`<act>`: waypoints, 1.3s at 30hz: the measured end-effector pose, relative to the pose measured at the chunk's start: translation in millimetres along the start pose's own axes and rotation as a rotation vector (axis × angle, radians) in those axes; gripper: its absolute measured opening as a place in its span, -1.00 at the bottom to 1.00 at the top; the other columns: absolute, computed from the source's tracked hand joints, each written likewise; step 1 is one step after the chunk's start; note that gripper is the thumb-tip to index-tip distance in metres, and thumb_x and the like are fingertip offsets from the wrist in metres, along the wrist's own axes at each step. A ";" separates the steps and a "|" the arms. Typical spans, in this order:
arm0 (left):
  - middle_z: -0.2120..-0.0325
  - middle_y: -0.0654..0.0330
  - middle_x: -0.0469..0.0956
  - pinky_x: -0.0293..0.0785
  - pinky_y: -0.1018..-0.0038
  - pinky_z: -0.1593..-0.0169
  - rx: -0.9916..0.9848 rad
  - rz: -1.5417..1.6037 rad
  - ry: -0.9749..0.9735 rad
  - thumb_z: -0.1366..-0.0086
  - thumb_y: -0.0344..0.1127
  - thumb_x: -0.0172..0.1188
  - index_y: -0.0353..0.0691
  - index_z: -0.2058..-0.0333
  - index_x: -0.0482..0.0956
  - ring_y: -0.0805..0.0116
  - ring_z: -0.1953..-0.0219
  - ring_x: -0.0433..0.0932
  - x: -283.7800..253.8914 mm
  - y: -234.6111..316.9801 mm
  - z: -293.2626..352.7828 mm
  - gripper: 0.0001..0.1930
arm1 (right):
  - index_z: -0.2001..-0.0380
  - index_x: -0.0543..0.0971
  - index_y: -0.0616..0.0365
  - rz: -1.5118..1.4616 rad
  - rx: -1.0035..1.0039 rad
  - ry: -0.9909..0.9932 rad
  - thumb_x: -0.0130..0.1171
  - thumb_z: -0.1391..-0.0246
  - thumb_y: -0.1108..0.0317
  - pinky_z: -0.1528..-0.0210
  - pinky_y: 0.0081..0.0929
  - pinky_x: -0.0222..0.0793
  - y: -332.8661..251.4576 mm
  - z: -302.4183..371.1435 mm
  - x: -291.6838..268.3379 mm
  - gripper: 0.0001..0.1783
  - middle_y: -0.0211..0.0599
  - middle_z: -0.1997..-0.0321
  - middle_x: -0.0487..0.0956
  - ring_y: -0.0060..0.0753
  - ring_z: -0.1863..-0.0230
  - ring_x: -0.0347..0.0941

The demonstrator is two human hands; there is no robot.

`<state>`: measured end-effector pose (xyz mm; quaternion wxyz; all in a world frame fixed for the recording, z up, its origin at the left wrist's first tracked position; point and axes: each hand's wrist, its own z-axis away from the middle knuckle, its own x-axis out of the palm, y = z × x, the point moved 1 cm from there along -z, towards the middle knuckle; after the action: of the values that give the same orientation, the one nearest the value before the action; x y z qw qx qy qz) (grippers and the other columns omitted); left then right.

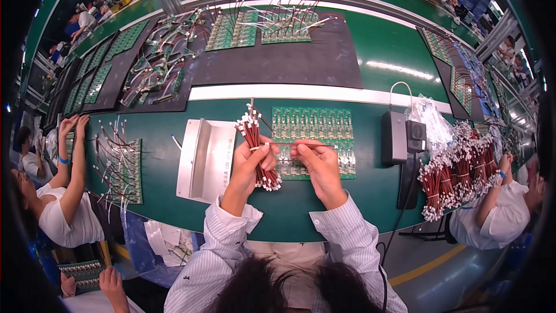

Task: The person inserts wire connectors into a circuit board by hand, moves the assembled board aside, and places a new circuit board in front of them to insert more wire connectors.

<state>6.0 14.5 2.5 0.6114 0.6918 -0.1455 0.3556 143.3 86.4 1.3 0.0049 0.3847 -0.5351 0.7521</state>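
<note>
My left hand [249,165] is closed around a bundle of brown-red connector cables [250,130], whose white plugs stick out above and below the fingers. A pale band shows around the bundle by the thumb. Between the thumb and fingers of my right hand [318,168] is a single thin connector cable [317,144]. It lies nearly level and reaches across toward the left hand; where it ends there is hard to tell. Under and behind both hands lies a green circuit board panel [313,122], partly covered by them.
Left of my hands stands a metal angle fixture [202,159]. A wired board panel [130,168] lies farther left. To the right are a dark power box [394,137], a clear plastic bag [431,122] and piled cable bundles [457,174]. Black mats [278,69] carry boards; co-workers sit either side.
</note>
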 end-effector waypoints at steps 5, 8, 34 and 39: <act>0.47 0.05 0.42 0.22 0.59 0.54 -0.023 -0.080 0.020 -0.14 -0.47 -0.02 -0.36 0.32 0.31 0.57 0.66 0.23 1.3 -1.6 0.9 -0.87 | 0.30 0.44 0.35 0.042 -0.019 -0.004 0.02 0.01 0.48 0.20 -0.56 0.37 3.3 -0.5 -0.7 -0.81 -0.18 0.33 0.50 -0.46 0.33 0.43; 0.48 0.05 0.42 0.22 0.59 0.54 -0.012 -0.096 0.022 -0.14 -0.47 -0.02 -0.36 0.32 0.31 0.57 0.66 0.23 1.9 -1.0 0.5 -0.87 | 0.31 0.44 0.34 0.042 -0.032 0.000 0.02 0.01 0.48 0.20 -0.56 0.36 2.1 -1.0 -0.7 -0.82 -0.19 0.33 0.49 -0.46 0.32 0.43; 0.63 0.18 0.36 0.15 0.61 0.58 0.073 -0.073 0.064 -0.15 -0.46 -0.06 -0.37 0.33 0.32 0.58 0.70 0.18 -1.9 6.7 -2.9 -0.88 | 0.38 0.44 0.37 0.262 -0.048 -0.024 -0.02 -0.01 0.44 0.32 -0.55 0.43 -36.1 -9.2 -24.4 -0.83 -0.23 0.44 0.48 -0.47 0.42 0.44; 0.61 0.17 0.38 0.16 0.61 0.59 0.037 -0.044 0.040 -0.15 -0.46 -0.04 -0.37 0.33 0.34 0.58 0.69 0.19 -5.7 6.8 -1.3 -0.88 | 0.50 0.48 0.36 0.616 0.107 -0.206 0.09 0.10 0.49 0.35 -0.61 0.41 -44.7 -3.9 -37.3 -0.89 -0.29 0.53 0.49 -0.50 0.46 0.45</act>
<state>-2.8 13.0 3.8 0.6091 0.6987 -0.1113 0.3583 186.0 123.7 14.9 -0.2974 0.2786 -0.5836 0.7024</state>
